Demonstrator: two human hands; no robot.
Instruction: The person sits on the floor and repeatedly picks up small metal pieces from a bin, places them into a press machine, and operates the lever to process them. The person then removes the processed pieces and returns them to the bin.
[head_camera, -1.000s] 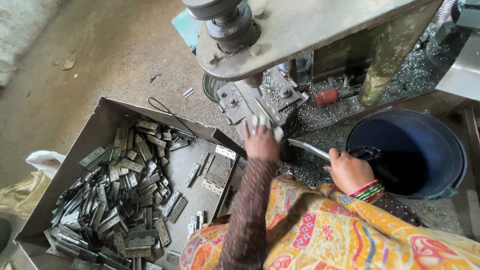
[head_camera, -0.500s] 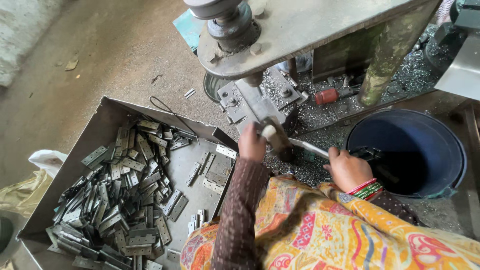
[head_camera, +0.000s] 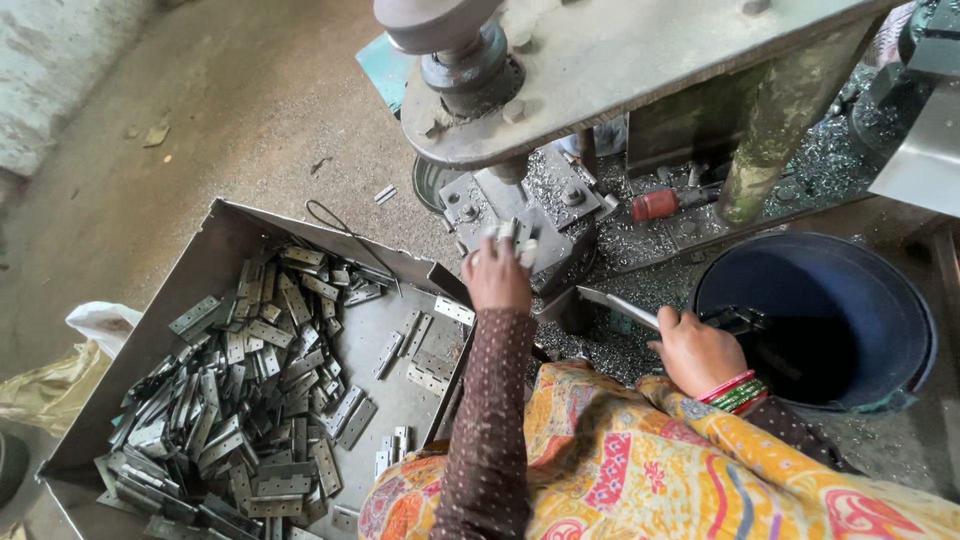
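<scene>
Right now the left hand (head_camera: 497, 275) is reaching away from the body toward the die block (head_camera: 530, 215) of the press machine (head_camera: 640, 70), its taped fingertips (head_camera: 510, 232) pinching what looks like a small metal hinge plate (head_camera: 524, 243) at the near edge of the die. The fingers are curling closed around that piece; how firmly cannot be told from this view. The plate is lying just ahead of the left knuckles, on the far side of the hand, and its long axis is hard to make out because the fingers are covering most of it.

The right hand (head_camera: 697, 350) is sitting lower and to the right, closed around the handle of a flat metal bar (head_camera: 615, 305) that is slanting up and left toward the base of the die. So the left hand is the nearer one to the die, with the bar's tip lying between the two hands.

To the left, a sheet-metal tray (head_camera: 215, 250) is holding a heap of grey hinge plates (head_camera: 250, 400), well apart from both hands. To the right, a dark blue bucket (head_camera: 900, 300) is standing just beside the right wrist. Metal swarf (head_camera: 650, 245) is littering the machine bed.
</scene>
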